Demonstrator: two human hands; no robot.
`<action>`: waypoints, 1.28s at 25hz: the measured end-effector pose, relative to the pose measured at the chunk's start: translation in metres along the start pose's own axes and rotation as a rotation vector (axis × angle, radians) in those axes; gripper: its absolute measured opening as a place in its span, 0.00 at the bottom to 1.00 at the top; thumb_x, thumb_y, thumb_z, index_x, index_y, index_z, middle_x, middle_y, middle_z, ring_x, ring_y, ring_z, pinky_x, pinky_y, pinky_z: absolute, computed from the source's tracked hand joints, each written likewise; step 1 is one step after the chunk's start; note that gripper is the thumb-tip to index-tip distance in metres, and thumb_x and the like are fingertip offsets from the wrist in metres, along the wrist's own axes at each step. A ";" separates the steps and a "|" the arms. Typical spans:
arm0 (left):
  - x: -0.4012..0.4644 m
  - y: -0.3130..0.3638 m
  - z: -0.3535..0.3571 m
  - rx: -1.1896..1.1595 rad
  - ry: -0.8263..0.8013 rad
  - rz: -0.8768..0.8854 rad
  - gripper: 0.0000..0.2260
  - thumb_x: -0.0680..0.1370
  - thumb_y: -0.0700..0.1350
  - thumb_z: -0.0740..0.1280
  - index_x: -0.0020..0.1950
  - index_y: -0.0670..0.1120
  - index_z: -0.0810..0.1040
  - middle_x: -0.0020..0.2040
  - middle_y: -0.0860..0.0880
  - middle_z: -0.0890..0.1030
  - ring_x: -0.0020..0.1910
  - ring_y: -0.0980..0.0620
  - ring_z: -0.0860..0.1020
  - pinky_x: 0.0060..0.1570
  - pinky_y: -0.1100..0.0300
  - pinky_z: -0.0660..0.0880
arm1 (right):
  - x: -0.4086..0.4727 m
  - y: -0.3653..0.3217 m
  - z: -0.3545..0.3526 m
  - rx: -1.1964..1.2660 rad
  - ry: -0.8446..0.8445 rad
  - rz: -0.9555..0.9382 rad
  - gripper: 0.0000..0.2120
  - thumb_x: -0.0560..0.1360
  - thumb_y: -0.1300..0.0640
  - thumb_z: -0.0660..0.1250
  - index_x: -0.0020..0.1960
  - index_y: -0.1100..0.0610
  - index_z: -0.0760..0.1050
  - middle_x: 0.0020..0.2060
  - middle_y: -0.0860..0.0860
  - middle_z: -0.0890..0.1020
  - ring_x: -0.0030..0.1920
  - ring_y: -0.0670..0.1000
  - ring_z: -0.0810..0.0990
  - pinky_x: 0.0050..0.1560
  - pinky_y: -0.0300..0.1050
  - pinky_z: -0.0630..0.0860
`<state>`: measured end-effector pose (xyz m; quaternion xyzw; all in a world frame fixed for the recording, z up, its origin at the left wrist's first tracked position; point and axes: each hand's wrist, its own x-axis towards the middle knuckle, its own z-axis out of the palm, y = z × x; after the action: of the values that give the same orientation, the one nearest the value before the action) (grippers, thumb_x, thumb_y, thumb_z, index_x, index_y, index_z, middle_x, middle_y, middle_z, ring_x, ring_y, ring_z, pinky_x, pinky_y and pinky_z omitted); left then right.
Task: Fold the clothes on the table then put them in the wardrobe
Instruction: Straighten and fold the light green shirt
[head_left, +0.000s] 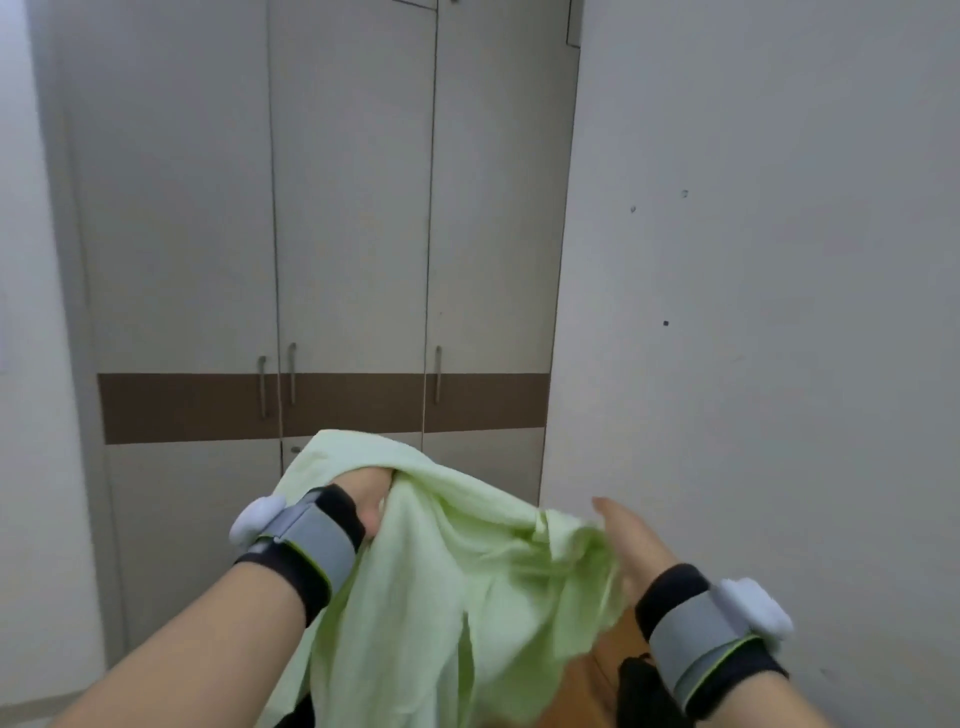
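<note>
A light green garment (441, 566) hangs unfolded in front of me at the bottom centre. My left hand (366, 496) is closed on a bunch of its upper edge, with cloth draped over the fingers. My right hand (626, 530) is flat with straight fingers against the garment's right side; the cloth hides whether the thumb pinches it. Both wrists wear grey and black bands with white pods. The wardrobe (353, 234) stands straight ahead, all three grey doors closed, a brown band crossing at handle height.
A white wall (753, 260) juts out to the right of the wardrobe. A strip of wooden table (605, 660) shows below the garment, with a dark garment (641, 680) lying on it near my right wrist. Another white wall stands at the left.
</note>
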<state>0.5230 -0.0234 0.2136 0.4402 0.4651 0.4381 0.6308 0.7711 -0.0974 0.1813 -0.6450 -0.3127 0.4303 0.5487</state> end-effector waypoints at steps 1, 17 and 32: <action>-0.003 0.010 0.007 -0.030 0.002 0.033 0.11 0.81 0.39 0.55 0.44 0.42 0.74 0.43 0.41 0.76 0.42 0.46 0.74 0.55 0.53 0.71 | -0.010 0.002 0.015 -0.134 0.010 -0.069 0.34 0.70 0.41 0.64 0.70 0.59 0.63 0.65 0.59 0.71 0.61 0.60 0.74 0.60 0.51 0.73; -0.045 0.015 0.012 1.103 -0.255 0.606 0.26 0.77 0.53 0.65 0.74 0.54 0.61 0.69 0.64 0.59 0.69 0.65 0.59 0.69 0.64 0.62 | -0.047 -0.046 0.036 0.603 -0.442 -0.202 0.15 0.75 0.65 0.57 0.59 0.62 0.75 0.50 0.61 0.81 0.48 0.60 0.80 0.52 0.54 0.78; -0.058 -0.049 0.039 -0.132 -0.364 0.101 0.12 0.77 0.48 0.66 0.56 0.45 0.80 0.49 0.44 0.84 0.49 0.44 0.81 0.53 0.50 0.77 | -0.039 -0.041 0.045 0.325 -0.537 -0.041 0.13 0.75 0.62 0.55 0.43 0.65 0.77 0.38 0.60 0.81 0.40 0.59 0.80 0.47 0.50 0.78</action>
<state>0.5571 -0.0958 0.1852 0.4924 0.2912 0.4119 0.7093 0.7164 -0.1030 0.2284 -0.4060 -0.3864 0.6183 0.5509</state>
